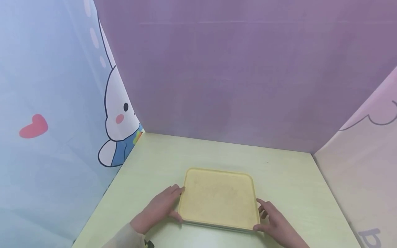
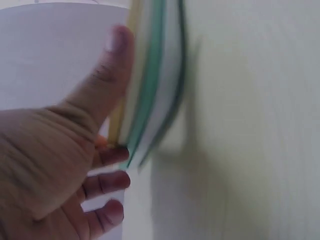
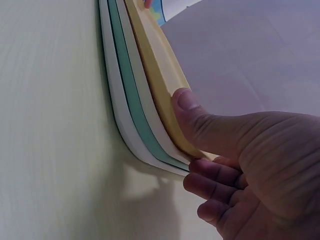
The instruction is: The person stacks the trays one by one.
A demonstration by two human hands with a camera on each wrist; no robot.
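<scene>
A stack of flat trays lies on the pale green table (image 1: pixel 288 179), with a yellow tray (image 1: pixel 217 199) on top. My left hand (image 1: pixel 173 203) holds the stack's left edge. In the left wrist view the left hand (image 2: pixel 117 97) has its thumb along the yellow tray (image 2: pixel 131 75) and its fingers curled at the rim below. My right hand (image 1: pixel 263 215) is at the near right corner. There my right hand (image 3: pixel 192 132) has its thumb on the rim of the yellow tray (image 3: pixel 155 65), with its fingers curled beside the green tray (image 3: pixel 127 100) and the white trays (image 3: pixel 112 95).
Fabric screens close in the table: a blue one with a cartoon rabbit (image 1: pixel 119 117) on the left, a purple one (image 1: pixel 248 75) behind, a pink one (image 1: pixel 366 165) on the right.
</scene>
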